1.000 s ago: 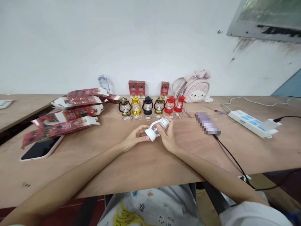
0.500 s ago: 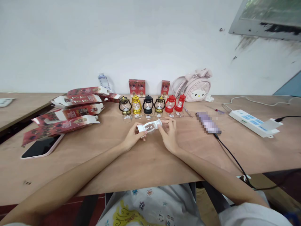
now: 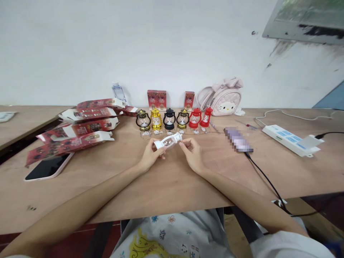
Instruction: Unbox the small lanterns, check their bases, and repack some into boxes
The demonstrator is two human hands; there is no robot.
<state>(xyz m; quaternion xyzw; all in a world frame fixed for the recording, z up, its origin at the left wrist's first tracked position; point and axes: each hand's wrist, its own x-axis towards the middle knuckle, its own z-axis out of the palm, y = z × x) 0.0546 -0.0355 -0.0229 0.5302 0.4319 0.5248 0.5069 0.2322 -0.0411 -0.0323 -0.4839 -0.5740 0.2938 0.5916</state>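
Observation:
A small white toy lantern (image 3: pixel 168 141) with a clear middle lies tilted between my hands, just above the wooden table. My left hand (image 3: pixel 151 154) grips it by the base, fingers and thumb closed around that end. At the lantern's top end, my right hand (image 3: pixel 192 152) has thumb and forefinger pinched together beside the cap. Whether that pinch holds a part of the lantern is too small to tell. Behind them stands a row of small lanterns: a bronze one (image 3: pixel 143 120), a gold one (image 3: pixel 156 119), a black one (image 3: pixel 169 119) and red ones (image 3: pixel 195 118).
Clear packets with small wire pieces (image 3: pixel 170 133) lie before the row. Open red boxes (image 3: pixel 91 125) and a phone (image 3: pixel 48 167) are on the left. Closed red boxes (image 3: pixel 156 100) and a pink bag (image 3: pixel 225 100) stand behind; a power strip (image 3: pixel 290 139) and second phone (image 3: pixel 238 139) are right.
My right hand has shifted from gripping the lantern's top to a pinch beside it. The lantern has tipped slightly upward and moved a little left in my left hand.

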